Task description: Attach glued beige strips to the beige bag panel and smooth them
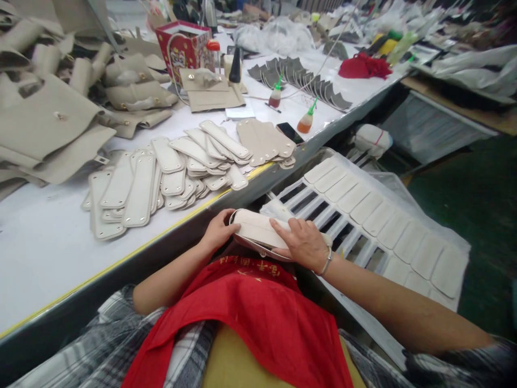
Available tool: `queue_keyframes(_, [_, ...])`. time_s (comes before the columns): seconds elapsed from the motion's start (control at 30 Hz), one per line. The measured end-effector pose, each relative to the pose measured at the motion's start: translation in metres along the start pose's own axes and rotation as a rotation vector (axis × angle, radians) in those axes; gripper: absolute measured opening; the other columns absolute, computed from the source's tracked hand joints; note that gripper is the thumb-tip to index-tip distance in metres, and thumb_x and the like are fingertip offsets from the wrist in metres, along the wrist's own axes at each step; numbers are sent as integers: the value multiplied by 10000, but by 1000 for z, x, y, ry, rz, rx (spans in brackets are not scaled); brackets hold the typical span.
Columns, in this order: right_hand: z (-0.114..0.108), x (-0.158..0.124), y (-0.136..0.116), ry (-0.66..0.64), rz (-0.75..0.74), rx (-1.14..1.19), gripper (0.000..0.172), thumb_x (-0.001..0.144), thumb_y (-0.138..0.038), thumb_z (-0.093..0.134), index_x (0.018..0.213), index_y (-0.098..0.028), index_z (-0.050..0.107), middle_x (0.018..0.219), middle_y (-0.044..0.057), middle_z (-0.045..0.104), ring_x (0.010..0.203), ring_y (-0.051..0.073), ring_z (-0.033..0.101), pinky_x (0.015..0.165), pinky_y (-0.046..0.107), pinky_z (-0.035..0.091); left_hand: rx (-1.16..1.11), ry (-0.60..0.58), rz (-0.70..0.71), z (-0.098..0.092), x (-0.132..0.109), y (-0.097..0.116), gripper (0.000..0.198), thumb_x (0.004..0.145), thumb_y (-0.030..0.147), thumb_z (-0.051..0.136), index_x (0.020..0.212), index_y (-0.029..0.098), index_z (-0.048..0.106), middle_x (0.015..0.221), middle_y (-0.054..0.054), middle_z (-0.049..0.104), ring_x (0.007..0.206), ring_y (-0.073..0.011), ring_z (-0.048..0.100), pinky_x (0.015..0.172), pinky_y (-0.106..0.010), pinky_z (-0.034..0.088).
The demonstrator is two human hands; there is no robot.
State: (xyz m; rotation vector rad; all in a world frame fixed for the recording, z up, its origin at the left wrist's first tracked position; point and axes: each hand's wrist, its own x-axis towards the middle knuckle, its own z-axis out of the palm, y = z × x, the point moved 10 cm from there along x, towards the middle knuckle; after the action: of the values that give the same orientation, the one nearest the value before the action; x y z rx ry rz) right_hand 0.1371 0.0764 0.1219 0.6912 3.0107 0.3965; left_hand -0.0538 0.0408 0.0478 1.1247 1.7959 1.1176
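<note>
Over my lap, above a red apron, I hold a stack of cream leather strips (258,230) with rounded ends. My left hand (220,231) grips the stack's left end with curled fingers. My right hand (301,242) lies on top of the stack, fingers pressed down over it, a bracelet on the wrist. More cream strips (161,172) lie fanned in piles on the white table just beyond my hands.
A rack (307,196) to my right carries a row of cream strips (383,221) on plastic. Beige bag panels (52,124) pile up at the left. Two glue bottles (306,121), a phone (290,132), grey cut pieces (307,81) and a red box (183,46) stand farther back.
</note>
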Motion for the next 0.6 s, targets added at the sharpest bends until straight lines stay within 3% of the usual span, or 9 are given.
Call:
queue_keyframes(0.2, [7, 5, -2, -127, -41, 34, 696, 821, -622, 434, 1371, -196, 398, 912, 132, 517, 780, 254, 445, 646, 336, 270, 138, -94, 23, 7, 12, 6, 579, 654, 196, 596, 1218, 112, 498, 1176, -104, 582, 1051, -234, 557, 986, -385, 406])
queue_keyframes(0.3, [16, 20, -4, -213, -9, 84, 743, 784, -626, 502, 1370, -185, 385, 977, 151, 523, 805, 258, 474, 646, 330, 298, 298, -19, 119, -7, 14, 21, 577, 678, 162, 549, 1248, 119, 466, 1206, -119, 552, 1081, -244, 536, 993, -412, 400])
queue_keyframes(0.37, [22, 27, -7, -261, 14, 115, 769, 765, -626, 531, 1370, -178, 375, 1018, 165, 522, 823, 263, 488, 653, 330, 319, 436, 47, 280, -9, 7, 47, 487, 726, 171, 526, 1212, 145, 490, 1201, -118, 545, 1111, -249, 507, 1000, -435, 386])
queue_keyframes(0.43, [27, 30, -9, -285, 38, 137, 770, 765, -619, 534, 1372, -177, 363, 1039, 173, 522, 843, 270, 500, 664, 333, 339, 531, 10, 521, 9, -9, 78, 323, 790, 212, 507, 1106, 165, 551, 1152, -108, 564, 1101, -237, 499, 987, -417, 395])
queue_keyframes(0.5, [30, 29, -11, -297, 63, 156, 749, 776, -603, 530, 1373, -185, 359, 1043, 175, 526, 856, 280, 515, 673, 340, 359, 584, -167, 733, 44, -28, 99, 227, 833, 275, 496, 1011, 165, 583, 1086, -107, 587, 1044, -220, 522, 931, -372, 436])
queue_keyframes(0.6, [34, 28, -7, -320, 90, 215, 725, 771, -589, 541, 1367, -209, 378, 1070, 179, 529, 887, 307, 540, 695, 369, 391, 731, -451, 898, 94, -50, 101, 296, 845, 390, 490, 944, 130, 592, 1010, -133, 598, 955, -239, 542, 847, -371, 473])
